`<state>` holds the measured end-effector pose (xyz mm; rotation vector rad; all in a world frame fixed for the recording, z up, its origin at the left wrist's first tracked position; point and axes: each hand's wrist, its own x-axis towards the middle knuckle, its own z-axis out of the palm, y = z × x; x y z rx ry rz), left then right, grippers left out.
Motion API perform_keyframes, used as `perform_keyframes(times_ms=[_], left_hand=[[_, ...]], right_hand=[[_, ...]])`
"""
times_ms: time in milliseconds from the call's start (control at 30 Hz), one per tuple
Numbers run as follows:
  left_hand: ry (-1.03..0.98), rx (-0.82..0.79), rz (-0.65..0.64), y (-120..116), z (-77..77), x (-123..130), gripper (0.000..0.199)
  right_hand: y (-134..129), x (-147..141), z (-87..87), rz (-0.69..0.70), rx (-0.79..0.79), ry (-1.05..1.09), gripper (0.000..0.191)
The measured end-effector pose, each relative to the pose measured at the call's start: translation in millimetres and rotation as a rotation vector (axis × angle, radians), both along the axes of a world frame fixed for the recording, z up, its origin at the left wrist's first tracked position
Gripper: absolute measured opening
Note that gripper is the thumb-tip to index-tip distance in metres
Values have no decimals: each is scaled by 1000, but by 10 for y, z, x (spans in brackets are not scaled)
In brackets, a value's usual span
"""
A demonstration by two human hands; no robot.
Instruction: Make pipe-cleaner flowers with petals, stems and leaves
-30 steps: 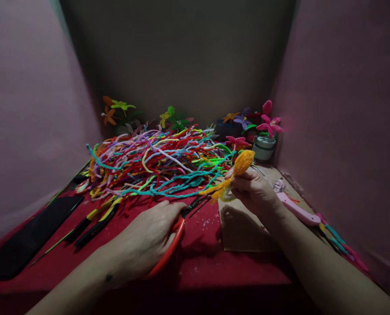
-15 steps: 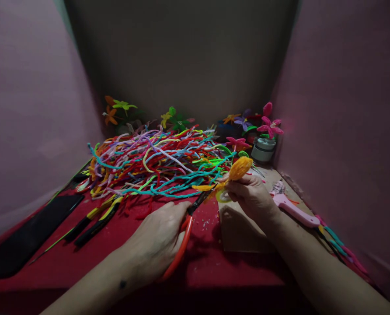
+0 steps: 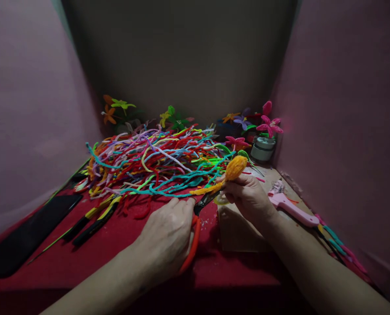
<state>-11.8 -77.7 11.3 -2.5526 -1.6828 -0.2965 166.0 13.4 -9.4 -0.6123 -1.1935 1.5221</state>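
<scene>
My left hand (image 3: 168,236) is closed round the red handles of a pair of scissors (image 3: 192,245). The dark blades point up and right, close under an orange pipe cleaner strip; whether they touch it I cannot tell. In my right hand (image 3: 247,194), thumb and fingers pinch an orange pipe cleaner petal (image 3: 236,168). Its rounded, looped end stands up above the fingers, and the loose strip (image 3: 203,190) sticks out to the left. A yellowish ring (image 3: 221,200), probably a roll of tape, shows below the fingertips.
A heap of coloured pipe cleaners (image 3: 155,162) fills the middle of the red table (image 3: 123,245). Black-and-yellow pliers (image 3: 96,221) and a black flat object (image 3: 27,232) lie left. A pink glue gun (image 3: 293,210) rests on cardboard (image 3: 244,232) at right. Finished flowers (image 3: 269,126) stand behind.
The scissors have swung and shifted slightly right with my left hand, and their blades sit lower beneath the strip. My right hand and the orange petal have moved slightly left.
</scene>
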Motion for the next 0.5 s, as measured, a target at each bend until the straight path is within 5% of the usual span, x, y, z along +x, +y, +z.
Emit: perform_keyframes(times_ms=[500], left_hand=[[180, 136, 41, 27, 22, 54, 23]], right_hand=[[-13, -11, 27, -5, -50, 50, 9]])
